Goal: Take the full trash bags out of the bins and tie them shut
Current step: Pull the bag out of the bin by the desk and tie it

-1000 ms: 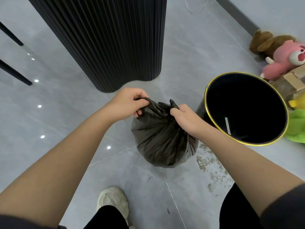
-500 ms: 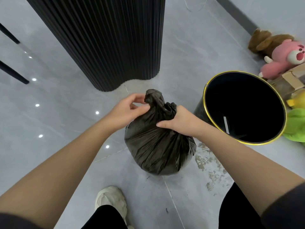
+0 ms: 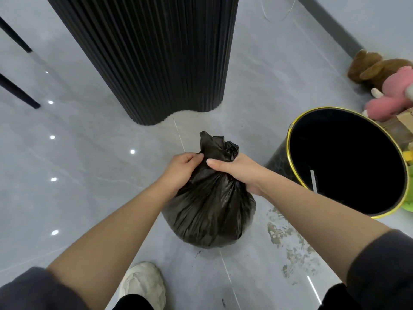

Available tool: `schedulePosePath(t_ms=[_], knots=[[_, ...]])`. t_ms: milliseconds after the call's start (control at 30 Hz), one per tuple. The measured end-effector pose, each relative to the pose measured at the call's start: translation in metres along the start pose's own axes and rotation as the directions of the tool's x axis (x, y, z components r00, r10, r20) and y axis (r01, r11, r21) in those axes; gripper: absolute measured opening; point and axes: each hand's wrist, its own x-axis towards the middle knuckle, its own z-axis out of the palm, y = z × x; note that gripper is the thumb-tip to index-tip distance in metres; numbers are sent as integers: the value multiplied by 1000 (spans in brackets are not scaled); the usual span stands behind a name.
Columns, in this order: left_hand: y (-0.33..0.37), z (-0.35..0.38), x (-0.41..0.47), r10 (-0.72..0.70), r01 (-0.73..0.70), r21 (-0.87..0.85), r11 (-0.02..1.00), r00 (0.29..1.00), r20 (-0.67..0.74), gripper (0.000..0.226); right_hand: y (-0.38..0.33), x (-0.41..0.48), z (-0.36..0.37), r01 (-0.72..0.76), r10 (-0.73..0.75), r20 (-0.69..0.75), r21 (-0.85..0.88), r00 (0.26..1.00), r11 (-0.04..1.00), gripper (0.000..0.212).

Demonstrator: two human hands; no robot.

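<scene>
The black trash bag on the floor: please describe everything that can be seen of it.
The trash bag is thin, glossy black plastic, creased in folds that run up to its neck. It is full and rounded and stands upright on the grey floor, beside the gold-rimmed bin. Its mouth is gathered into a crumpled tuft on top. The left hand pinches the neck from one side; the right hand curls round it from the other.
</scene>
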Motion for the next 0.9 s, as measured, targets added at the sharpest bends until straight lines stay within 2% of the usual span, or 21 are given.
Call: schedulePosePath(t_ms=[67,100,133,200,233,300,367,433,467,533,600,700,800,833,900], knots=[[-12,5,7,-10,10,-7,1000,997,-79,34,2,11,-3,-84,85,-28,50,996,995,36],[-18,5,8,25,-20,48,999,993,-113,38,3,17,-4,-107,110,-35,67,993,992,38],[-24,3,7,121,-101,153,983,984,-128,40,2,22,-4,-120,123,-37,91,992,989,39],[-40,-6,5,381,-348,356,868,924,-26,48,3,34,-6,-116,125,-51,161,991,980,41],[-48,-8,4,446,-432,415,801,892,69,60,3,39,-7,-110,123,-61,187,990,976,40],[-55,-2,3,385,-439,513,738,898,215,87,1,45,-8,-105,117,-61,177,991,979,38],[-51,16,3,295,-397,564,724,917,267,98,-2,50,-7,-111,121,-75,121,990,986,39],[-44,34,5,284,-358,564,744,934,219,92,-6,52,-6,-130,141,-119,98,983,987,41],[-42,40,10,293,-333,562,757,942,164,80,-8,53,-7,-134,149,-147,109,978,985,41],[-40,45,21,294,-298,546,783,951,98,48,-12,54,-12,-127,161,-187,183,969,975,39],[-39,49,28,302,-307,494,813,949,93,11,-15,53,-21,-131,183,-184,262,966,956,35],[-35,53,31,305,-304,409,861,950,65,32,-18,50,-32,-119,155,-111,279,982,953,32],[-36,58,32,236,-233,386,893,971,40,25,-23,48,-42,-42,71,-99,264,993,963,38],[-38,60,32,206,-202,360,911,978,28,23,-24,47,-44,5,25,-149,196,989,981,44],[-40,59,30,177,-176,298,938,984,25,25,-26,38,-45,103,-132,-298,-112,945,988,56]])
